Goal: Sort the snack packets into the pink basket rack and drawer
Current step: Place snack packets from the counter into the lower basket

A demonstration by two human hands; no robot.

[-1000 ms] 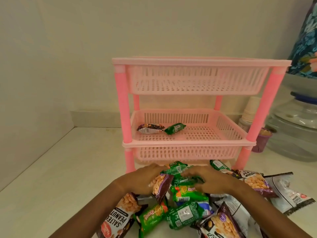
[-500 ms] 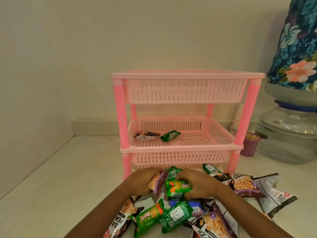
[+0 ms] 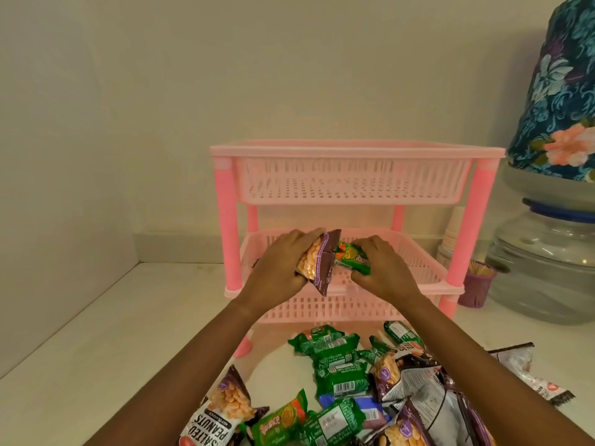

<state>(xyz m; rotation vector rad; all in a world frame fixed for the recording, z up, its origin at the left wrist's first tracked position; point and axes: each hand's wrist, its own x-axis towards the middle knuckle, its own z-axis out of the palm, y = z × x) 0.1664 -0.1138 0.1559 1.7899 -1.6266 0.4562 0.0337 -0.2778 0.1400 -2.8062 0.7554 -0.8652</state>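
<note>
1. Head view: left hand (image 3: 277, 265) reaches forward, fingers clamped around a peanut packet (image 3: 317, 263) over the pink rack (image 3: 354, 194)'s middle basket.
2. Right hand (image 3: 380, 268) alongside, fingers pinching a green biscuit packet (image 3: 352, 260).

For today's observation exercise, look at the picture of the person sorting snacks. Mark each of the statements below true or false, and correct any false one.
1. The left hand holds a peanut packet. True.
2. The right hand holds a blue packet. False: it holds a green packet.
3. The top basket of the pink rack is full of packets. False: no packets show in it.
4. Both hands are raised in front of the middle basket. True.
5. A pile of packets lies on the surface in front of the rack. True.
6. The purple cup stands left of the rack. False: it stands on the right, beside the water bottle.
</note>
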